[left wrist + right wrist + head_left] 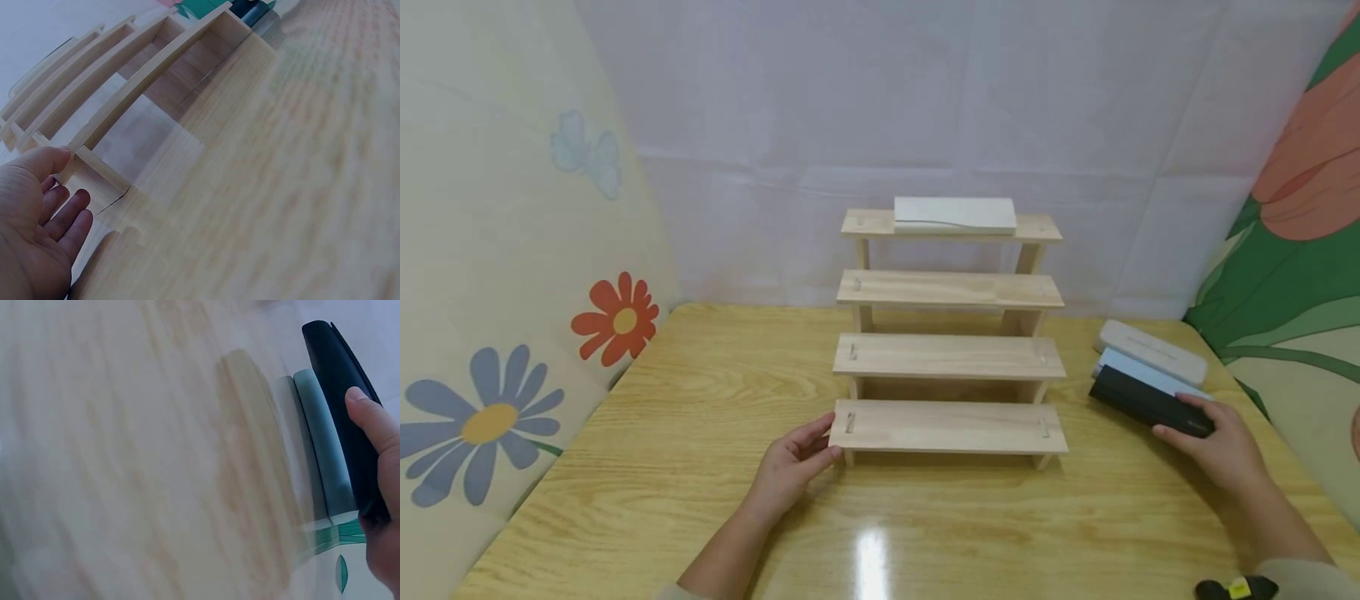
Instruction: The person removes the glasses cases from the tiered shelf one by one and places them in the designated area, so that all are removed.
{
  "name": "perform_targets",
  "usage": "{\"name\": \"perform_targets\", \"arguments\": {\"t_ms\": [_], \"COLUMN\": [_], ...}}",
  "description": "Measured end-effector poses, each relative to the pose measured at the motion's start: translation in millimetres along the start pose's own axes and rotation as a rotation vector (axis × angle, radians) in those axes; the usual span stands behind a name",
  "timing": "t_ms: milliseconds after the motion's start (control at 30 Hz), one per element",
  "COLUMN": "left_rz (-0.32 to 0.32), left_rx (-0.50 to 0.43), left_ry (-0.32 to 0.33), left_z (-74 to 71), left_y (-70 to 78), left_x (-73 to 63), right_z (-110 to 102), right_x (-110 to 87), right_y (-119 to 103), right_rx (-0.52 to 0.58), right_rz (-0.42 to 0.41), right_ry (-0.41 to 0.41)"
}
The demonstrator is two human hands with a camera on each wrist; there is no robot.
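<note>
Left hand [790,471]: fingers part-curled, thumb and fingers pinching the left end of the lowest shelf.
Wooden stand [947,427]: four steps, upright on the table [985,525]; looks stiff and fairly light, could slide if knocked; shelf end is a sound hold.
White case [955,214]: on top shelf; smooth, probably slippery.
Black case [1142,402]: right of stand, nearer than light-blue case [1150,372] and pale grey case [1153,352]; likely light, firm; grip across its narrow width, nearer mid-length for balance. Lifted or resting: cannot tell.
Right hand [1221,442]: curled round black case's right end.
</note>
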State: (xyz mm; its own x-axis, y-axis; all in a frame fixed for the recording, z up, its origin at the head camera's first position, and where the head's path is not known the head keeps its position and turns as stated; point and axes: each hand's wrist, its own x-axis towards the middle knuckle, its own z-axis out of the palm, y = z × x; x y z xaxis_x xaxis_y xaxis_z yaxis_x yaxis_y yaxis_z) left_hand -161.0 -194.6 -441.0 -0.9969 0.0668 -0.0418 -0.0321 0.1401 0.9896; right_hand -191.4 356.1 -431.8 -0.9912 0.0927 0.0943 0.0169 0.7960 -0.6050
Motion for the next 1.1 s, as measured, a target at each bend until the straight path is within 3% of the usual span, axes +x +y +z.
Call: {"name": "perform_targets", "arguments": {"t_ms": [467,1100], "left_rz": [0.002,-0.002], "left_rx": [0.015,0.009], "left_ry": [0.009,0.002], "left_z": [0.4,-0.6], "left_y": [0.1,0.2], "left_x": [0.0,0.0], "right_z": [9.0,16.7], "right_x": [-3.0,-5.9], "right_y": [8.4,6.8], "right_rx": [0.002,-0.049], "right_rz": [0.028,-0.009], "right_ry": [-0.018,0.009]}}
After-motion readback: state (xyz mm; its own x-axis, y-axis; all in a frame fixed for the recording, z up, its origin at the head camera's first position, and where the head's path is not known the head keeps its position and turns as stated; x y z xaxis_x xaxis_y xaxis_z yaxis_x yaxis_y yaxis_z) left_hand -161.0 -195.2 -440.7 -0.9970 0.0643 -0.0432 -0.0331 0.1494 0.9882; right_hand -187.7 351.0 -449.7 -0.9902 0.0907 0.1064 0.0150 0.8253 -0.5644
